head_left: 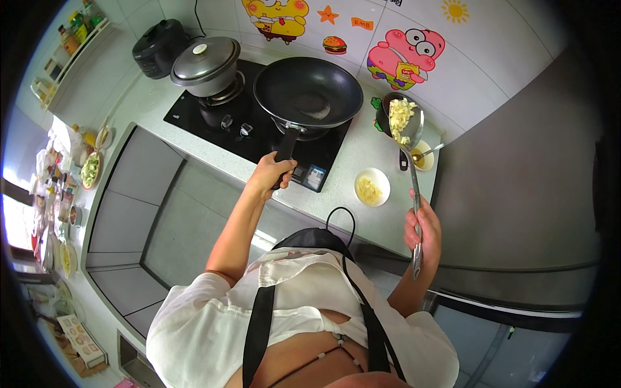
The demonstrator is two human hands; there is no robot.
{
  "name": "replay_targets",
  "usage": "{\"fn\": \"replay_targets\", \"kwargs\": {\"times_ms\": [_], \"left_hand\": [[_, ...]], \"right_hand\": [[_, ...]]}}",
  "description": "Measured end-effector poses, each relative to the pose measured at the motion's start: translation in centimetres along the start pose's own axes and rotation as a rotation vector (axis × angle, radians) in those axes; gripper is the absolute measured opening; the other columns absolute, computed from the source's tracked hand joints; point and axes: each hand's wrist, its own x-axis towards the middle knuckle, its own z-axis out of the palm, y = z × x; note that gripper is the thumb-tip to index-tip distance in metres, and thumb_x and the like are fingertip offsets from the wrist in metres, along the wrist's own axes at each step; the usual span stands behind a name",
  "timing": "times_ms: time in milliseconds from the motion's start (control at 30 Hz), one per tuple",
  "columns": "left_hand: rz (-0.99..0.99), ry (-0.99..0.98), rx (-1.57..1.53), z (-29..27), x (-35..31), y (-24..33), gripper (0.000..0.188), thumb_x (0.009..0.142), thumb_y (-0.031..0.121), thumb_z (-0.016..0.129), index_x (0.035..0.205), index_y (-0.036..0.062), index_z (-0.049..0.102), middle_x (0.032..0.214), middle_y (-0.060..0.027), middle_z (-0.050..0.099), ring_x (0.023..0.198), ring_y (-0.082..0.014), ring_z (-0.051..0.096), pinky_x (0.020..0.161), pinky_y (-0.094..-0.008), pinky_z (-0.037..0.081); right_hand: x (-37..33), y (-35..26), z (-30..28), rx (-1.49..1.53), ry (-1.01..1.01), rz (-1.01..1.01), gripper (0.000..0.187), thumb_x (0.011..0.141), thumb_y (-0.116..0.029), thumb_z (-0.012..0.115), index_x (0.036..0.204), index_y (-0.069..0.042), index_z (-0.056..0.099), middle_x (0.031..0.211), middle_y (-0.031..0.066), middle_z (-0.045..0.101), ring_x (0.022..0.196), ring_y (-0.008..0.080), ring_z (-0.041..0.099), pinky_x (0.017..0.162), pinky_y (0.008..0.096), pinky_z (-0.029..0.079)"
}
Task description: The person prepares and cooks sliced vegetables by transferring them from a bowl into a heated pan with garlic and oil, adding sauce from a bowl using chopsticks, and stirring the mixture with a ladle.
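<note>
My left hand point(272, 172) is closed round the black handle of a dark wok point(304, 90), which sits on the right burner of the gas hob. A little liquid glistens at the wok's bottom. In my right hand point(424, 229) is the handle of a metal ladle point(416, 176). Pale yellow chopped pieces point(401, 118) lie in the ladle's bowl, held over a small dark pan point(386, 114) at the counter's far right. Between the hob and that hand stands a white bowl point(372, 187) with pale yellow minced bits.
A lidded grey pot point(207, 64) occupies the left burner of the black hob point(213, 123). Behind it is a black rice cooker point(160, 48). A small bowl with a spoon point(423, 156) stands near the grey fridge point(511, 168). Plates and bottles crowd the left counter.
</note>
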Motion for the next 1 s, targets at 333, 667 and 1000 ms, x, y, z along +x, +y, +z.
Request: {"fn": "replay_targets", "kwargs": {"times_ms": [333, 667, 1000], "left_hand": [[0.034, 0.108, -0.065, 1.6, 0.6, -3.6, 0.015, 0.075, 0.005, 0.06, 0.077, 0.0003, 0.046, 0.054, -0.003, 0.046, 0.037, -0.0096, 0.042, 0.034, -0.0225, 0.032], [0.061, 0.107, -0.092, 3.7, 1.4, -6.4, 0.015, 0.077, 0.007, 0.059, 0.08, 0.0006, 0.046, 0.058, -0.0028, 0.046, 0.04, -0.0095, 0.043, 0.036, -0.0229, 0.035], [0.091, 0.122, -0.097, 4.3, 1.4, -6.6, 0.016, 0.078, 0.01, 0.059, 0.081, 0.0007, 0.046, 0.054, -0.0027, 0.046, 0.039, -0.0099, 0.042, 0.035, -0.0229, 0.034]], "right_hand": [[0.1, -0.2, -0.1, -0.026, -0.002, 0.044, 0.042, 0.091, -0.018, 0.039, 0.129, -0.003, 0.034, 0.071, -0.0015, 0.043, 0.039, 0.0017, 0.032, 0.033, 0.0164, 0.026], [0.5, -0.3, -0.5, -0.054, -0.084, 0.048, 0.044, 0.09, -0.02, 0.042, 0.129, -0.002, 0.035, 0.07, -0.0013, 0.043, 0.04, 0.0019, 0.033, 0.034, 0.017, 0.027], [0.1, 0.0, -1.7, -0.034, -0.11, 0.053, 0.043, 0.09, -0.021, 0.041, 0.129, -0.002, 0.033, 0.07, -0.0018, 0.042, 0.039, 0.0013, 0.032, 0.033, 0.0162, 0.028]]}}
